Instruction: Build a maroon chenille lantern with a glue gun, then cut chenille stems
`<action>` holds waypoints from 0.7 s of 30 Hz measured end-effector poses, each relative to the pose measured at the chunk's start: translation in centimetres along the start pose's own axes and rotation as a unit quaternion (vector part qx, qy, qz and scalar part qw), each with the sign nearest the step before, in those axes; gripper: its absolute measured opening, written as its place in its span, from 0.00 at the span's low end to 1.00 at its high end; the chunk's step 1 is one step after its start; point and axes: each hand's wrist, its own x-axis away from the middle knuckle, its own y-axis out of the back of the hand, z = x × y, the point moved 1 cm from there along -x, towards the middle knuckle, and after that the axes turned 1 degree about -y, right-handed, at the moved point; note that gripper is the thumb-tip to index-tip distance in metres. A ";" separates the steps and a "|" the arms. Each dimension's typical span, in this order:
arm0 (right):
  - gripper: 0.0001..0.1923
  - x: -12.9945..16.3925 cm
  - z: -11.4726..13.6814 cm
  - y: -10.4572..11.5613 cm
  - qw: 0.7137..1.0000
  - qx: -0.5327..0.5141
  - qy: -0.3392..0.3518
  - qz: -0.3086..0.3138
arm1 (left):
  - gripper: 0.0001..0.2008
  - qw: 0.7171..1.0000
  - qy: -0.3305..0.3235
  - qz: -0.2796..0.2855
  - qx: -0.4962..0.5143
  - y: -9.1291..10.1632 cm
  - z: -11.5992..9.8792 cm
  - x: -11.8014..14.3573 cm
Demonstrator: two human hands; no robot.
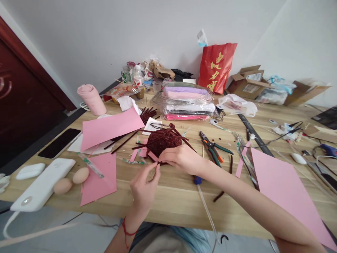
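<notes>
In front of me on the table sits a round, fuzzy dark brown shape made of pipe cleaners, with several stems sticking out of it. My left hand is at its near side, thumb and index finger pinching a small dark piece that looks like a pipe cleaner end. From the right, my right hand reaches across with its fingers pressed together at the same spot; its fingers partly cover the brown shape. A small pink paper strip lies against the shape beside the fingertips.
Pliers and a blue-tipped glue gun lie to the right. Pink sheets lie on both sides. A white power bank, two eggs and a phone are at left. Packed pipe cleaners stand behind.
</notes>
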 end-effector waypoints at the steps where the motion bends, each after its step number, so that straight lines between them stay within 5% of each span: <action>1: 0.11 0.1 0.1 0.4 1.000 0.011 -0.001 -0.018 | 0.02 1.000 0.006 0.009 -0.003 0.2 -0.1 -0.2; 5: 0.12 0.5 0.4 2.0 0.995 0.053 -0.040 -0.078 | 0.03 0.998 0.010 0.050 -0.021 0.9 -0.6 -1.3; 13: 0.08 -0.9 1.8 0.8 0.984 0.136 -0.049 0.101 | 0.03 0.984 -0.037 0.120 -0.124 1.6 -1.6 -2.8; 17: 0.07 -1.4 1.6 0.8 0.983 0.164 -0.018 0.083 | 0.02 0.979 -0.023 0.150 -0.134 1.4 -1.8 -2.9; 21: 0.07 -1.2 1.0 0.7 0.987 0.146 -0.022 0.067 | 0.02 0.991 -0.012 0.120 -0.064 0.7 -1.3 -2.2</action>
